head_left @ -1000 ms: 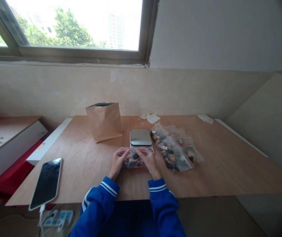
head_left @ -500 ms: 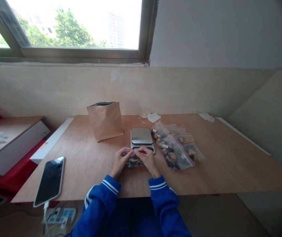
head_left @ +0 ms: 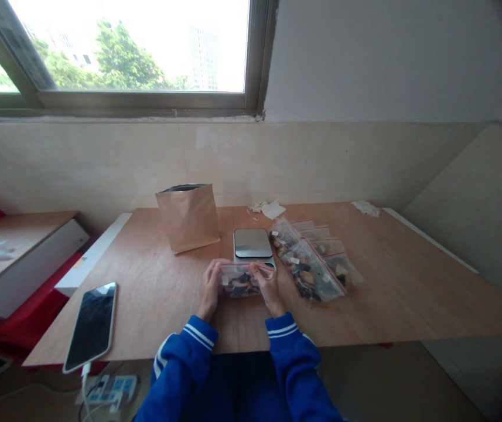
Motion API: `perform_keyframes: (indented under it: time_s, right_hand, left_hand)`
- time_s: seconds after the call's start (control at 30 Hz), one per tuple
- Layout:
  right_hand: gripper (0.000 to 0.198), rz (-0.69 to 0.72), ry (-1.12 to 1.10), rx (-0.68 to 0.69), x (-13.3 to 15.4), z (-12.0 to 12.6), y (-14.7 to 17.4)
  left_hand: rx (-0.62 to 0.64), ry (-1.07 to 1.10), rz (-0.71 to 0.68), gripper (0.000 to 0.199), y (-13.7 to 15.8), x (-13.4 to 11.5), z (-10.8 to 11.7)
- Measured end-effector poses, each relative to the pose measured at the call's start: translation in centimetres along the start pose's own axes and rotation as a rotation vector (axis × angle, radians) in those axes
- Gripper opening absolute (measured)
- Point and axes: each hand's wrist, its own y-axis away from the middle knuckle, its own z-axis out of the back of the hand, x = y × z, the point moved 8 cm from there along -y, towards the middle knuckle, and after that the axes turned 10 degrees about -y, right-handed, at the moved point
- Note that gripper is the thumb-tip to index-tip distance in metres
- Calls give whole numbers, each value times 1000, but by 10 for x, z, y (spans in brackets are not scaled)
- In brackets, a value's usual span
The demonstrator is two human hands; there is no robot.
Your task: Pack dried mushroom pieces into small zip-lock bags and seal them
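Note:
A clear zip-lock bag (head_left: 239, 285) with a red seal line and dark and tan dried pieces in it stands at the table's near edge. My left hand (head_left: 209, 287) is closed on its left end. My right hand (head_left: 266, 286) pinches the seal strip near the right corner, thumb on top. Just behind the bag lies a kitchen scale (head_left: 253, 243) with a metal plate; the bag and my right hand partly cover its display. To the right, several similar filled zip-lock bags (head_left: 312, 272) lie overlapping in a pile.
An open brown kraft pouch (head_left: 190, 220) stands upright behind and left of the scale. A phone (head_left: 91, 325) on a charging cable lies at the table's left front corner. Scraps of white paper (head_left: 273, 209) lie by the wall. A power strip (head_left: 112, 388) is below the table.
My hands were together at the middle of the bag's seal. Now they are apart: the left at the left end, the right farther right along the strip. More of the bag shows.

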Motion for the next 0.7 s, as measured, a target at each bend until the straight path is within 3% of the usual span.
perform_keyframes:
  time_s: [0.13, 0.2, 0.33, 0.53, 0.63, 0.7]
  right_hand:
    - [46, 54, -24, -199, 7, 23, 2]
    - [47, 79, -25, -251, 9, 28, 4]
    - [49, 140, 1, -447, 12, 44, 16]
    - [55, 335, 151, -820, 41, 102, 51]
    - [50, 434, 378, -891, 69, 121, 61]
    - [46, 512, 611, -885, 90, 118, 65]
  left_hand:
    - [-365, -95, 48, 30, -4, 18, 35]
    - [-457, -231, 12, 22, -5, 22, 44]
    - [-399, -314, 13, 22, -9, 32, 42]
    - [-348, -380, -6, 23, -9, 28, 39]
    - [-328, -354, -53, 24, -11, 24, 36]
    - [-311, -304, -55, 24, -12, 25, 33]
